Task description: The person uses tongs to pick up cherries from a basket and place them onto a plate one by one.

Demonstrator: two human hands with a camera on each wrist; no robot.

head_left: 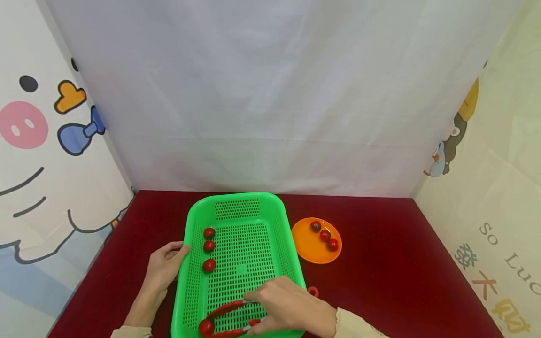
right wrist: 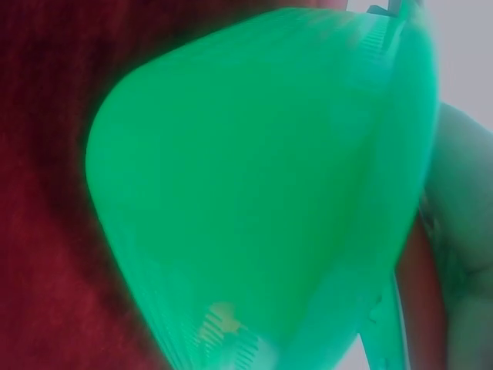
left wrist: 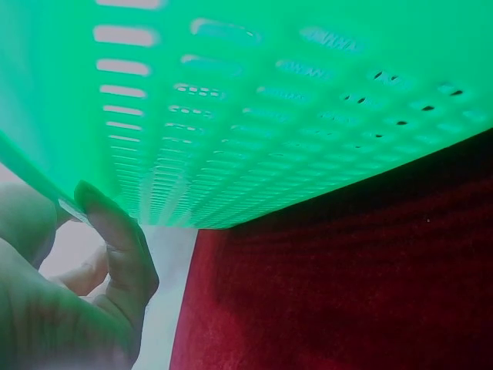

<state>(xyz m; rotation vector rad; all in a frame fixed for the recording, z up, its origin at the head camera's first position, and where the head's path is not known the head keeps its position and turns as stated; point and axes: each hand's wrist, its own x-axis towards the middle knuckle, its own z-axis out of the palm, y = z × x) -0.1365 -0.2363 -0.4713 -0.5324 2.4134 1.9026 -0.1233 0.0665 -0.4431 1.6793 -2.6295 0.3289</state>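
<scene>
- Head view: the right hand [head_left: 287, 305] grips a pair of red tongs [head_left: 230, 319] inside the green basket [head_left: 192, 281], at about 6 o'clock on the basket floor. Its fingers are curled round the tongs' handle end.
- The tongs lie nearly level, long axis running from 3 o'clock to 9 o'clock, tips pointing toward 9 o'clock. The tips close on a red cherry tomato [head_left: 205, 327] near the basket's near-left corner.
- The tongs' handle end is hidden under the hand, and their lower arm runs close to the picture's bottom edge.
- The left hand [head_left: 166, 265] holds the basket's left rim at about 9 o'clock, thumb over the edge; the left wrist view shows the thumb [left wrist: 115, 239] pressed on the rim and the other fingers curled below it.
- Three more tomatoes [head_left: 209, 245] lie in a row along the basket's left side.
- At 3 o'clock of the basket, an orange plate [head_left: 308, 246] on the dark red table [head_left: 380, 281] carries three small fruits [head_left: 324, 235].
- A small red ring [head_left: 313, 291] lies just beside the basket's right wall, partly hidden by the hand.
- The right wrist view is a green blur of the basket; the tongs cannot be made out there.
</scene>
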